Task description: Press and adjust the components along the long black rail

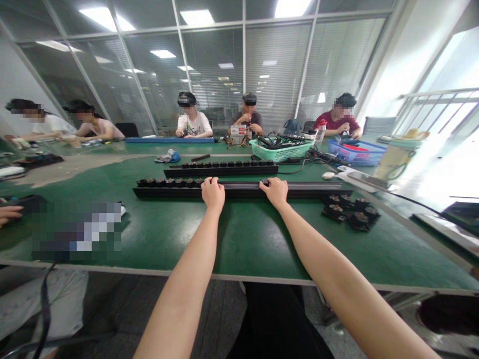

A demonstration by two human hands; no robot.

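Observation:
A long black rail [243,190] lies across the green table in front of me. Several small black modules with copper-coloured contacts [170,183] sit in a row along its left part. My left hand [213,194] is closed over the rail at the right end of that row; its fingertips are partly hidden. Further right, my right hand [276,191] pinches a black module [265,182] at the rail's top channel. Beyond it the channel runs bare to the right. Several loose black modules [361,219] lie grouped by the rail's right end.
Behind is a second black rail [220,170] carrying a row of modules. A green basket [280,150] of cables and a blue basket [357,154] stand farther back. Left lies a blurred-out object [86,229], near another person's hand [10,214]. Several people sit across the table.

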